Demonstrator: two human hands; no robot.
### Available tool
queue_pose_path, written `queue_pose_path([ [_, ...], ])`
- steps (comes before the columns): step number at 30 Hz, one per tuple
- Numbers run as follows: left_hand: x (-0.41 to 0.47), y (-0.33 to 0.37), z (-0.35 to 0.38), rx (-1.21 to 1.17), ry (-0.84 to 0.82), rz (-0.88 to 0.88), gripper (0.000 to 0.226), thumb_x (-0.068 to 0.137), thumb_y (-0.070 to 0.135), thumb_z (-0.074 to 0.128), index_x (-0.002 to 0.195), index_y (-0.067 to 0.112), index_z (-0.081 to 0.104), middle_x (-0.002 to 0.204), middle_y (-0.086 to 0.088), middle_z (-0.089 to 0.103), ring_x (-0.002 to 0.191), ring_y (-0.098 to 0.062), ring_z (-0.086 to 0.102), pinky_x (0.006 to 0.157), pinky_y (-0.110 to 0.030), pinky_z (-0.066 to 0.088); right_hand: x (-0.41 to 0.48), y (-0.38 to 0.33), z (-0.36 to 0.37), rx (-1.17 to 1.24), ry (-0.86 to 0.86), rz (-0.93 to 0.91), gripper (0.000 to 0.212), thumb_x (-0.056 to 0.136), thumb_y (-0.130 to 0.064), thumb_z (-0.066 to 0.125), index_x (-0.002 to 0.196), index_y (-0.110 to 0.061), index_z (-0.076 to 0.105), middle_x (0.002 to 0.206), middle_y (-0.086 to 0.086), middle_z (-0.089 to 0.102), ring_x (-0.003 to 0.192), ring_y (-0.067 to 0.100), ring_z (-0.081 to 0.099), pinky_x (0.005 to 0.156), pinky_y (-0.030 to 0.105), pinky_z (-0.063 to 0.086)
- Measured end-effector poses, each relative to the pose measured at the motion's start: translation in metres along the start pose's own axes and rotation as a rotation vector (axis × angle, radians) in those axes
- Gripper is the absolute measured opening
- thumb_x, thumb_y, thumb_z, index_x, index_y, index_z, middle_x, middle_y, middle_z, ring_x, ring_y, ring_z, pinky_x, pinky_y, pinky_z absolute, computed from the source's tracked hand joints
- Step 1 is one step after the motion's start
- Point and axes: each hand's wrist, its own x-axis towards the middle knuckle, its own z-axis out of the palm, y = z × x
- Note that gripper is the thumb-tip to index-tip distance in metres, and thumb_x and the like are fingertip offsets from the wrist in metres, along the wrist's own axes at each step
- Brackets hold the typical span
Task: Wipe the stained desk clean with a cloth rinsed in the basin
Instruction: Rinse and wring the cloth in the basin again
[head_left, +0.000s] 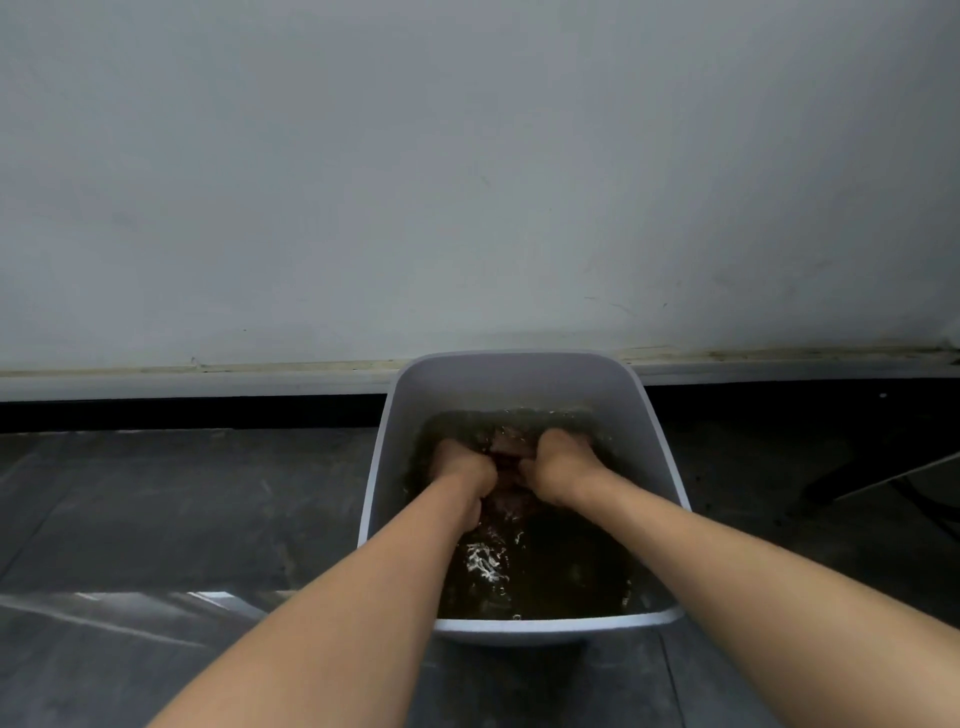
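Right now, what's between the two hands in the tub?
The head view shows a bunched reddish cloth between the left hand and the right hand; both grip it in the dark water of the basin.

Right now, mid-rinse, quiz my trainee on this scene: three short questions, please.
1. True or false: the left hand and the right hand are both inside the basin.
2. The water looks: A clear; B dark and murky; C bright blue.
3. Fill in: the cloth is gripped ___ the two hands.
Key: 1 true; 2 B; 3 between.
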Motion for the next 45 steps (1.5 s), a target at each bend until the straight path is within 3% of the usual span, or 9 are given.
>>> queue_pose_path([
  [4,0.005,-0.009,0.000,0.237,-0.004,0.028,0.029,0.093,0.002,0.056,0.119,0.013,0.052,0.125,-0.013,0.058,0.113,-0.032,0.059,0.095,-0.036,0.052,0.005,0.004,0.008,-0.181,-0.088,0.023,0.038,0.098,-0.004,0.050,0.136,0.000,0.051,0.140,0.025,0.047,0.123,0.034,0.055,0.100,0.035,0.046],
  [7,0.005,-0.008,-0.001,0.238,-0.198,-0.062,0.022,0.099,0.007,0.052,0.109,0.021,0.040,0.116,-0.013,0.055,0.086,-0.023,0.061,0.056,-0.026,0.057,0.012,0.007,0.012,-0.065,-0.139,0.064,0.063,0.095,-0.002,0.053,0.150,-0.005,0.023,0.141,0.022,0.046,0.126,0.035,0.053,0.100,0.038,0.047],
  [11,0.000,0.000,-0.003,-0.142,-0.402,-0.323,0.019,0.102,0.025,0.052,0.098,0.007,0.057,0.069,-0.005,0.055,0.050,-0.009,0.045,0.029,-0.014,0.028,0.015,0.000,0.015,0.218,-0.104,0.109,0.023,0.102,-0.015,0.049,0.123,-0.006,0.055,0.120,0.015,0.064,0.105,0.027,0.064,0.086,0.033,0.053],
  [17,-0.005,0.003,-0.006,-0.341,-0.259,-0.242,0.029,0.104,0.016,0.042,0.081,0.006,0.055,0.068,-0.011,0.054,0.057,-0.021,0.052,0.041,-0.024,0.046,-0.007,-0.028,0.023,0.579,-0.013,0.134,0.032,0.103,-0.028,0.042,0.109,-0.005,0.063,0.097,0.012,0.066,0.075,0.024,0.064,0.057,0.031,0.053],
  [20,-0.019,0.009,-0.011,-0.459,-0.341,-0.223,0.035,0.108,0.016,0.031,0.084,0.005,0.054,0.073,-0.013,0.056,0.073,-0.024,0.056,0.050,-0.032,0.046,-0.015,-0.033,0.025,0.433,0.089,0.034,0.034,0.103,-0.032,0.041,0.103,-0.009,0.066,0.102,0.013,0.069,0.091,0.028,0.068,0.080,0.040,0.057],
  [28,-0.026,0.017,-0.007,-0.283,-0.483,-0.201,0.036,0.107,0.021,0.038,0.076,0.011,0.053,0.046,0.000,0.049,0.026,-0.004,0.034,0.026,-0.012,0.015,0.012,0.006,-0.001,0.315,0.230,0.120,0.031,0.106,-0.026,0.039,0.124,-0.005,0.053,0.129,0.024,0.059,0.118,0.040,0.058,0.092,0.037,0.045],
  [36,-0.010,-0.004,0.001,0.115,-0.114,0.050,0.023,0.094,0.010,0.058,0.115,0.001,0.058,0.100,-0.018,0.068,0.067,-0.028,0.065,0.038,-0.021,0.040,0.014,0.009,0.015,-0.149,-0.104,-0.025,0.051,0.101,-0.022,0.052,0.147,-0.015,0.031,0.149,0.026,0.023,0.126,0.044,0.051,0.108,0.044,0.042],
  [40,-0.009,-0.009,0.004,0.428,-0.138,0.098,0.030,0.093,0.008,0.062,0.121,0.001,0.055,0.111,-0.014,0.065,0.105,-0.031,0.064,0.087,-0.036,0.056,0.011,0.003,0.020,-0.230,-0.173,0.008,0.065,0.095,-0.006,0.058,0.151,-0.008,0.025,0.155,0.027,0.021,0.134,0.041,0.045,0.108,0.042,0.043],
  [45,-0.010,-0.003,0.001,-0.007,-0.359,-0.187,0.032,0.104,0.030,0.046,0.107,0.001,0.060,0.092,-0.020,0.064,0.061,-0.026,0.061,0.039,-0.023,0.045,0.006,-0.011,0.024,0.270,-0.076,0.018,0.040,0.107,-0.031,0.036,0.120,-0.005,0.064,0.114,0.018,0.067,0.089,0.029,0.067,0.068,0.030,0.051],
])
